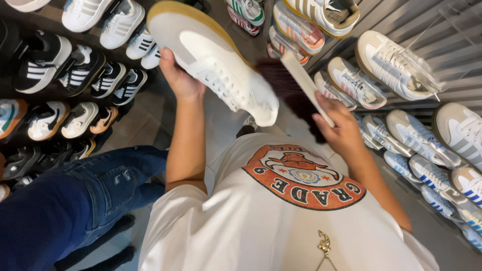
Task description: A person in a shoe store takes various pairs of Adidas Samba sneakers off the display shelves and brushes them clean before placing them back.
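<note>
Seen from above, looking down the front of a white T-shirt point(281, 226) with a round orange and black print on the chest, a person stood in a shoe shop holding two things up before them. The left hand point(179, 76) was closed around the heel end of a white sneaker point(213, 57), which had white laces and a tan gum sole along its upper edge. The sneaker was raised at chest height and tilted, its toe pointing down and toward the right hand. The right hand point(341, 128) gripped the pale handle of a brush point(301, 83) with dark bristles. The bristles were blurred; they lay just beside the sneaker's toe, and it was not clear whether they touched it.

To the right, a slatted wall point(442, 35) carried rows of pale sneakers point(391, 62) on clear holders, some with blue stripes and some with pink. To the left, dark shelves held black-and-white sneakers point(80, 70) and, lower down, cream and orange ones. At the lower left, a leg in blue jeans point(75, 200) stood close beside the person. A small gold pendant point(324, 244) hung at the bottom of the shirt. A light tiled floor point(221, 130) showed between the arms.
</note>
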